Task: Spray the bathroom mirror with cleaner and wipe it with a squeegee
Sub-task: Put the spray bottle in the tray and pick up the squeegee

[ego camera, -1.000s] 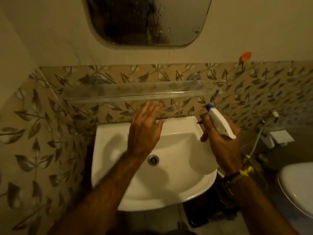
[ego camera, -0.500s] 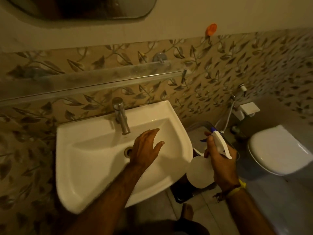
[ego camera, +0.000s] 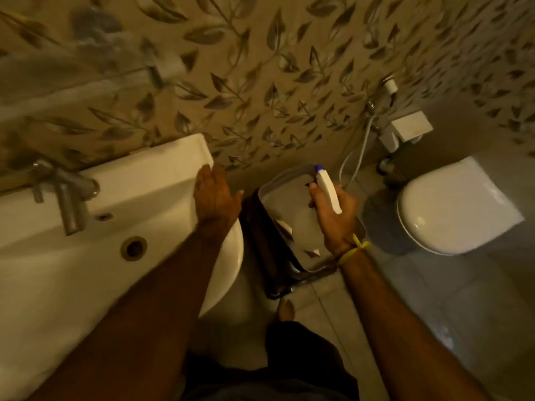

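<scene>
My right hand (ego camera: 333, 215) grips a white spray bottle (ego camera: 327, 189) with a blue nozzle, holding it low over a grey tub (ego camera: 275, 183) on the floor beside the sink. My left hand (ego camera: 215, 198) is flat with its fingers apart over the right rim of the white sink (ego camera: 162, 166), holding nothing. The mirror is out of view above. Something pale lies in the tub under my right hand, and I cannot tell whether it is the squeegee.
A metal tap (ego camera: 68, 198) stands on the sink at left. A glass shelf (ego camera: 58, 73) runs along the leaf-patterned wall. A white toilet (ego camera: 451, 209) sits at right, with a hose and sprayer (ego camera: 388, 83) on the wall. My bare foot (ego camera: 286, 309) is on the tiled floor.
The view has swung down and to the right, so the mirror has left the frame. My right hand lowered the spray bottle towards the tub, and my left hand slid to the sink's right rim.
</scene>
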The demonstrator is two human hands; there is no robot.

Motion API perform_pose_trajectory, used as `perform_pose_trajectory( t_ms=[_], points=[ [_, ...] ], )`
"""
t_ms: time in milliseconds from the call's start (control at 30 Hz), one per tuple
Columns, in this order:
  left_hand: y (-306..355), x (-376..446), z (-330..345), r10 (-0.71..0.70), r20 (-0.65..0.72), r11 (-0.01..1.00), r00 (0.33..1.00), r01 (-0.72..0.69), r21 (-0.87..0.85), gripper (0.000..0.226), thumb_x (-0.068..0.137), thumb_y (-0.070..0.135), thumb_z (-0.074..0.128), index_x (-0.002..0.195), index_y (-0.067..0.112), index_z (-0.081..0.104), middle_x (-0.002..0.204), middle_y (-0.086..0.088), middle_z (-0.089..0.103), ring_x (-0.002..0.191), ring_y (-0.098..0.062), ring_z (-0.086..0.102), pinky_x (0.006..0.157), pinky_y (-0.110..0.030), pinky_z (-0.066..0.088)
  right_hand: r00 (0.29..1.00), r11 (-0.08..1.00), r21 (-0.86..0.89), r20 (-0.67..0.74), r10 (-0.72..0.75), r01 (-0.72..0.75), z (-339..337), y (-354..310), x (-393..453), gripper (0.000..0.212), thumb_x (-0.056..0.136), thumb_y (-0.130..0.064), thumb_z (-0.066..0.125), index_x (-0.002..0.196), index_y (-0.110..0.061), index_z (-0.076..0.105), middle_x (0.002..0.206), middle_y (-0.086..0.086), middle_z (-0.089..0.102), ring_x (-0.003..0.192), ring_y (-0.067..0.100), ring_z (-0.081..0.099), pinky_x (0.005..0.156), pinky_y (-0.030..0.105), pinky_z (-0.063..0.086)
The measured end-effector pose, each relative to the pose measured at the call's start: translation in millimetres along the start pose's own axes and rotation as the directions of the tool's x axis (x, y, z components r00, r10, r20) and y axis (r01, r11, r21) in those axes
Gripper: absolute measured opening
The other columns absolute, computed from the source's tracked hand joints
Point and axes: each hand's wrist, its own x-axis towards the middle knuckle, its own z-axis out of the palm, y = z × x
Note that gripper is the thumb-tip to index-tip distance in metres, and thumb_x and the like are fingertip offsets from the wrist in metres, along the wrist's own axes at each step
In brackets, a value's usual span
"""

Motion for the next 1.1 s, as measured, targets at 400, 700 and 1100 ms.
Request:
perform_pose_trajectory(
  t_ms=[400,700,1100],
  points=[
    [8,11,49,-0.108,-0.229,0.994,0.967,0.1,-0.046,0.083,0.087,0.025,0.068,0.154,0.008,0.022,0.159,-0.017,0.025,0.147,-0.033,0.02,0.119,-0.042,0.019,0.983,0.979,-0.099,0.028,0.181,-0.178,54,133,134,0.02,0.075,-0.026,0.081,0.084,-0.014,0.067,0.075,0.0,0.065,0.066,0.007,0.06,0.062,0.021,0.053],
    [10,8,45,-0.115,-0.207,0.992,0.972,0.102,-0.071,0.07,0.088,0.015,0.065,0.15,0.008,0.034,0.158,-0.018,0.026,0.148,-0.033,0.02,0.119,-0.045,0.021,0.942,0.945,-0.159,0.136,0.307,-0.285,69,170,166,0.03,0.074,-0.016,0.081,0.098,-0.001,0.073,0.083,0.006,0.067,0.071,0.011,0.062,0.064,0.012,0.053],
    [16,9,40,-0.139,-0.175,0.99,0.975,0.131,-0.054,0.067,0.085,0.009,0.066,0.147,0.011,0.041,0.158,-0.018,0.025,0.148,-0.035,0.02,0.119,-0.049,0.023,0.935,0.933,-0.28,0.205,0.288,-0.226,67,176,165,0.041,0.076,-0.015,0.079,0.114,-0.005,0.067,0.11,0.014,0.069,0.102,0.025,0.065,0.094,0.039,0.054]
  ],
)
